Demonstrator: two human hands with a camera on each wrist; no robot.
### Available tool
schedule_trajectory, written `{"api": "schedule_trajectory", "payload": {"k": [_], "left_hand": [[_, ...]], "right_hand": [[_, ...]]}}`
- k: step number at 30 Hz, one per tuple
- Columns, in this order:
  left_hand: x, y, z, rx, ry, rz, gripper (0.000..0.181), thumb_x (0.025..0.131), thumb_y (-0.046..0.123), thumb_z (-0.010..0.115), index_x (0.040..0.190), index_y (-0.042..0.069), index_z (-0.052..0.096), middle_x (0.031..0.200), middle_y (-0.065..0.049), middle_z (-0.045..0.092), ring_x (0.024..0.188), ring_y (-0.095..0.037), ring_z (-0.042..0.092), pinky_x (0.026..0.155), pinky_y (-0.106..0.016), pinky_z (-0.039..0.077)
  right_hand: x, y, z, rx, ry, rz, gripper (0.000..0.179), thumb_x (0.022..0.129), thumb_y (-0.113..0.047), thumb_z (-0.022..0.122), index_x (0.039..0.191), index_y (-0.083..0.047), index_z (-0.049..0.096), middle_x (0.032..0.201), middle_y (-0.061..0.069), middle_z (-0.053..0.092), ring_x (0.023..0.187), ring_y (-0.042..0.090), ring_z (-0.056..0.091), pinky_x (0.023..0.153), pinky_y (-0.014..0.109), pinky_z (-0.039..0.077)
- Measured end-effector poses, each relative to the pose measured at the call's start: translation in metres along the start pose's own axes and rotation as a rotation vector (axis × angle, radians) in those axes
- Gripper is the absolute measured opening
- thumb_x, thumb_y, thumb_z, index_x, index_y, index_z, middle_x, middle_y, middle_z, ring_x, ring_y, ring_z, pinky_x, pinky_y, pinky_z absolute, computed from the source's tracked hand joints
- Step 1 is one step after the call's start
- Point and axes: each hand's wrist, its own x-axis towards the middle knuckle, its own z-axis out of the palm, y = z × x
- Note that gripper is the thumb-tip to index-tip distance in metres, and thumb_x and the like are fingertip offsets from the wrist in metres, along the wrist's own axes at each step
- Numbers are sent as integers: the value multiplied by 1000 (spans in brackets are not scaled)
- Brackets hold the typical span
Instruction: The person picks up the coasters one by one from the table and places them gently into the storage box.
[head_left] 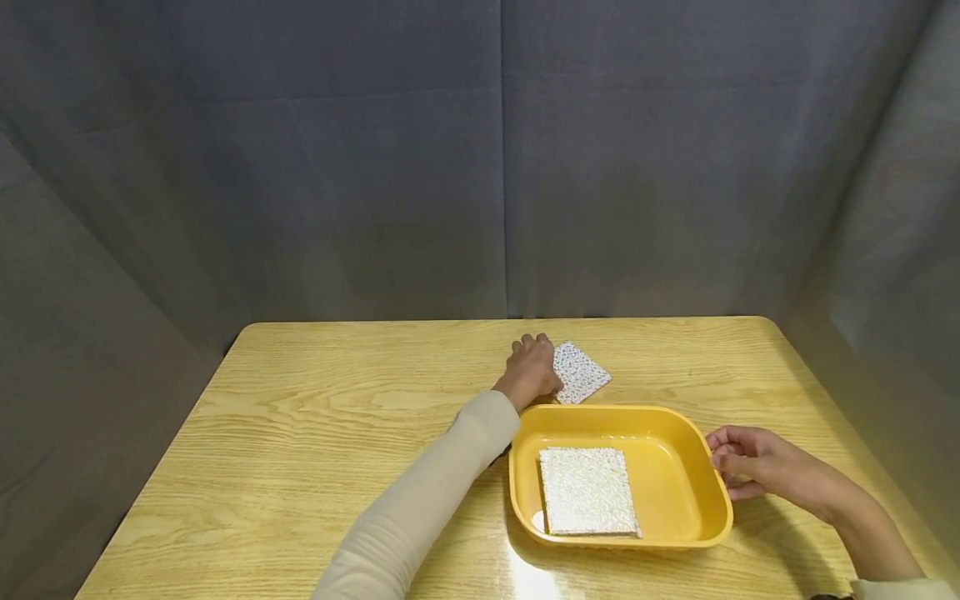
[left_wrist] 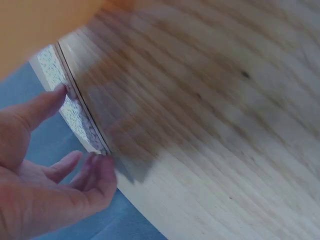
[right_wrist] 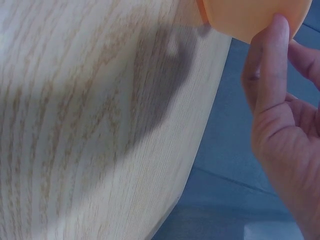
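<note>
My left hand [head_left: 531,368] reaches past the tub's far left corner to a thin, white speckled square [head_left: 579,374] on the table. In the left wrist view its thumb [left_wrist: 47,102] and curled fingers [left_wrist: 97,180] grip the speckled square [left_wrist: 75,112] at its edge. My right hand [head_left: 765,462] holds the right rim of a yellow plastic tub [head_left: 678,467]. In the right wrist view a fingertip [right_wrist: 280,27] presses the tub's outer wall [right_wrist: 245,15], and the thumb is partly hidden. A thicker white textured square [head_left: 588,492] lies inside the tub, toward its left.
The tub stands on a light wood-grain table [head_left: 322,450] with rounded far corners. Grey cloth [head_left: 360,183] hangs behind the table and along both sides. The left forearm in a cream sleeve [head_left: 427,508] crosses the table beside the tub.
</note>
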Motion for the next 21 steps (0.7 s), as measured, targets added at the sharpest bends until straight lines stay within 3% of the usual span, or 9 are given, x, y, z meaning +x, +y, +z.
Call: {"api": "schedule_trajectory", "payload": {"k": [4,8,21], "left_hand": [[-1,-1,-1,14,-29,-5,63,85,33,81,133,4,52,120,-14,58,113,-29,53,89,-37,51],[-3,-3,-4,-5,-67,-11,62,84,33,81,131,4,53,121,-15,57,116,-31,52,92,-38,50],[1,-15,-9,-148,-134,-108,40,76,32,88,93,9,60,105,-10,58,100,-26,49,83,-36,48]], "right_hand": [[1,0,1,5,8,12,26,106,-12,45,120,10,44,100,5,58,91,12,63,79,37,59],[1,1,1,5,6,12,27,105,-12,45,120,11,44,102,7,59,93,13,64,80,38,59],[2,-2,1,-11,8,24,26,106,-13,45,118,9,45,101,7,58,90,13,63,80,37,59]]}}
